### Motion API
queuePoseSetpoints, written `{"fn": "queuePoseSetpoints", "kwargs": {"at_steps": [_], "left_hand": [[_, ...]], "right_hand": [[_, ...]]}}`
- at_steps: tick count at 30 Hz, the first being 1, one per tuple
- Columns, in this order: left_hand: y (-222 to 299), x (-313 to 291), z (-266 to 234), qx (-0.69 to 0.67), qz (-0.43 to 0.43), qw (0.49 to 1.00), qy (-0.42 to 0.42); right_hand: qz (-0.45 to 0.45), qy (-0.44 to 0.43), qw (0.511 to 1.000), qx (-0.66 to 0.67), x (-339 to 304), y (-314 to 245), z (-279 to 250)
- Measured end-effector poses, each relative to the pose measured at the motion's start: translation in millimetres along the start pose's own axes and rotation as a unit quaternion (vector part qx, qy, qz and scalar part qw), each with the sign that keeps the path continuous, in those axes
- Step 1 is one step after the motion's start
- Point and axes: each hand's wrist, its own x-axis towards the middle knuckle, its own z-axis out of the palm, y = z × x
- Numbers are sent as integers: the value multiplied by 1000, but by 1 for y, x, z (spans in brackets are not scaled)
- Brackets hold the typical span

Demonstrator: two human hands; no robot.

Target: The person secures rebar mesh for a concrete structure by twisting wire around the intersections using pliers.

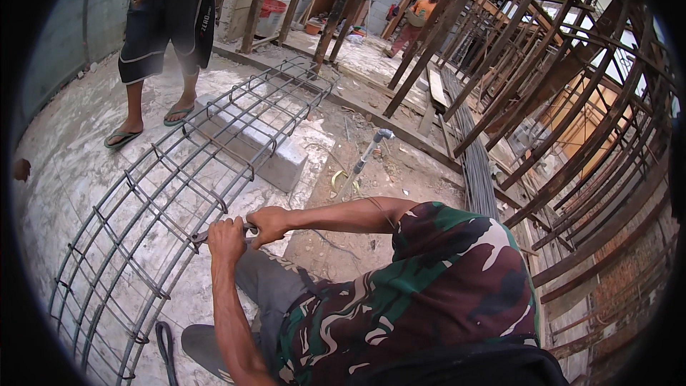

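Note:
A long cage of steel rebar with bent stirrups runs diagonally from the lower left up toward the far middle. At its near side, both my hands are closed on a pair of metal pincers. The jaws meet a bar at the edge of the cage; any wire in them is too small to make out. My left hand wraps the tool closer to the jaws. Toward the handle ends, my right hand grips, its fingers partly hidden. Under the cage's far half sits a pale concrete block.
Across the cage stands a person in dark shorts and sandals. An upright grey pipe rises from the dirt beyond my right arm. Wooden props and a bundle of steel bars line the right. A dark loop lies near my foot.

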Motion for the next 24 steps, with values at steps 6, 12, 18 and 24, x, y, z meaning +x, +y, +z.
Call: {"fn": "queuePoseSetpoints", "kwargs": {"at_steps": [6,12,18,24], "left_hand": [[-1,13,-15,-16,-61,991,-119],[2,15,-6,34,-42,985,-165],[-1,16,0,67,-39,976,-202],[22,-5,-23,96,-5,964,-249]], "right_hand": [[-75,237,933,-261,-4,-5,23],[-37,256,950,-177,11,16,44],[-12,213,972,-98,19,20,53],[-85,114,989,51,17,33,88]]}}
